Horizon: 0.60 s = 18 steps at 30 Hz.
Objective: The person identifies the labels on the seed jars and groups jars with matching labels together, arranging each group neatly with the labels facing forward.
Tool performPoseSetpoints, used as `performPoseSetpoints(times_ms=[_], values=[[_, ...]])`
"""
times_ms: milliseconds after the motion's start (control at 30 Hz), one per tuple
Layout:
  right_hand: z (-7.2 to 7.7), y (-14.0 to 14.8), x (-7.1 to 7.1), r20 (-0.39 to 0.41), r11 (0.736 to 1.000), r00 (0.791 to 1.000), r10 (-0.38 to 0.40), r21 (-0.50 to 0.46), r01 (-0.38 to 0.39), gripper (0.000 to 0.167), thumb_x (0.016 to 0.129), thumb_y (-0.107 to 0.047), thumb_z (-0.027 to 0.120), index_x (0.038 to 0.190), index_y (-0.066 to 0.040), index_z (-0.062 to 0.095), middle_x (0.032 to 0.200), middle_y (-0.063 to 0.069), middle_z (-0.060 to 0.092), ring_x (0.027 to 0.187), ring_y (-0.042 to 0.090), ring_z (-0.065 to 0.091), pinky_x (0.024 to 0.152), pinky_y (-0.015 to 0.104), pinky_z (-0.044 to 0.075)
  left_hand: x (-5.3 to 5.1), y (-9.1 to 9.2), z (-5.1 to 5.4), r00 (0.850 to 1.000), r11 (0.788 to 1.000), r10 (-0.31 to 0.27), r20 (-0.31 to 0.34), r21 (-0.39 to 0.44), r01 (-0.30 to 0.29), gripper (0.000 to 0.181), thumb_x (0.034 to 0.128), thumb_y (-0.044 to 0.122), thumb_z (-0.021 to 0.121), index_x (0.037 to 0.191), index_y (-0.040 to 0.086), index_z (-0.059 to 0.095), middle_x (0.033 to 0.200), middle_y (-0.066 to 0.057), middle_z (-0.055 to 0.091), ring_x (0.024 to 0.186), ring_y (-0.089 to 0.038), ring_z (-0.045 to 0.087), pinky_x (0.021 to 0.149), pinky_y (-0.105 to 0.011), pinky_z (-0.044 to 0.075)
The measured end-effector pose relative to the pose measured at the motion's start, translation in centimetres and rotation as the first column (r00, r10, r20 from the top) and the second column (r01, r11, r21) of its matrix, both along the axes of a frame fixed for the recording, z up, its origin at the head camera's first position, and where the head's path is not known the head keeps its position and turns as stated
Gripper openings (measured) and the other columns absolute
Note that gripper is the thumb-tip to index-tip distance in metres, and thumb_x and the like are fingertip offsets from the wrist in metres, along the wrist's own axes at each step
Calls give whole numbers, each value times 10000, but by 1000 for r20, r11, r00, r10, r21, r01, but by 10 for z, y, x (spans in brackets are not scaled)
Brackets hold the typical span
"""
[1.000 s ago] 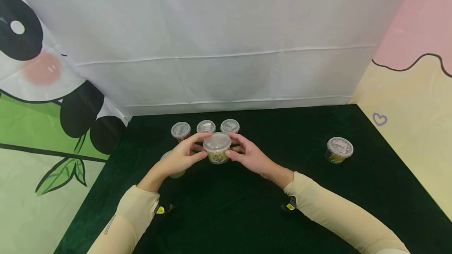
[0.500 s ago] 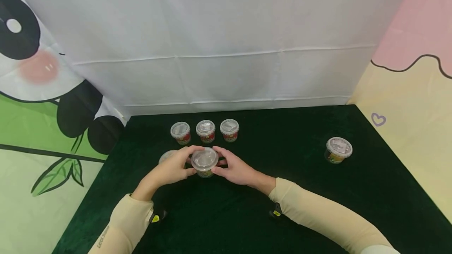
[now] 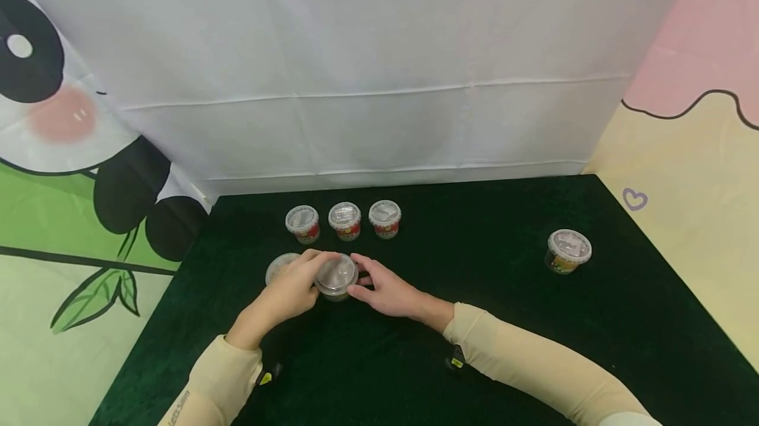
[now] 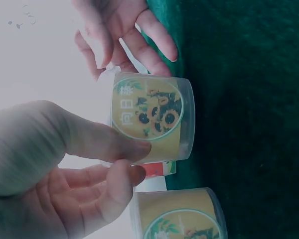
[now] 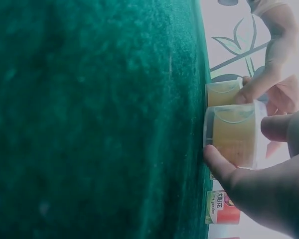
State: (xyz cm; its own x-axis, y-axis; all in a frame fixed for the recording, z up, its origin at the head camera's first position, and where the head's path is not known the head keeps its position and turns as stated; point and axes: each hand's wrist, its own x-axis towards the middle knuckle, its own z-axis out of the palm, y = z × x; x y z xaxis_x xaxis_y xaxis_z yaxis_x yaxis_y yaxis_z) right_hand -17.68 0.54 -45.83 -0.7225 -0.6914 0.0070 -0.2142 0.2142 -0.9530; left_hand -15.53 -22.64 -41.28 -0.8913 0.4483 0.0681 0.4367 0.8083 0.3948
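Note:
A clear plastic tub (image 3: pixel 335 276) with a lid and a yellow sunflower label (image 4: pixel 149 112) stands upright on the green cloth, between both hands. My left hand (image 3: pixel 290 291) holds its left side, thumb against the wall and the other fingers curled. On the opposite side is my right hand (image 3: pixel 388 289), its fingers spread and nearly straight; the left wrist view shows them loose beside the tub. A second yellow-labelled tub (image 4: pixel 182 216) stands just to the left, partly hidden by my left hand in the head view.
Three red-labelled tubs, left (image 3: pixel 303 224), middle (image 3: pixel 345 220) and right (image 3: pixel 385 218), form a row farther back. Another lidded tub (image 3: pixel 568 251) stands alone at the right. A white cloth wall (image 3: pixel 379 70) rises behind the table (image 3: pixel 474 235).
Both hands have brought the tub left and nearer to me, down beside the second yellow-labelled tub. The right hand's fingers have loosened. The back row and the far-right tub stay put.

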Motion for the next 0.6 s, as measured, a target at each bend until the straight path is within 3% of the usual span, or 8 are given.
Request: performPoseSetpoints(times_ms=[233,600], values=[[1,-3,2,36,999,999,7,53,-9,731,1045,-202,580,1623,-76,150,1574,172,303,1332,288,502,1018,322,492,4,1,-5,1000,1000,-9,-25,-23,9,685,791,-175,659,1400,121,553,1362,-197,548,1119,-344,601,876,-504,555],[-2,-5,-1,22,998,1000,-5,55,3,716,1030,-155,605,1612,-56,201,1538,158,363,1296,277,534,980,285,508,7,3,-13,994,998,11,-113,-52,-17,640,770,-189,674,1331,106,594,1318,-203,581,1142,-389,610,918,-549,539]])
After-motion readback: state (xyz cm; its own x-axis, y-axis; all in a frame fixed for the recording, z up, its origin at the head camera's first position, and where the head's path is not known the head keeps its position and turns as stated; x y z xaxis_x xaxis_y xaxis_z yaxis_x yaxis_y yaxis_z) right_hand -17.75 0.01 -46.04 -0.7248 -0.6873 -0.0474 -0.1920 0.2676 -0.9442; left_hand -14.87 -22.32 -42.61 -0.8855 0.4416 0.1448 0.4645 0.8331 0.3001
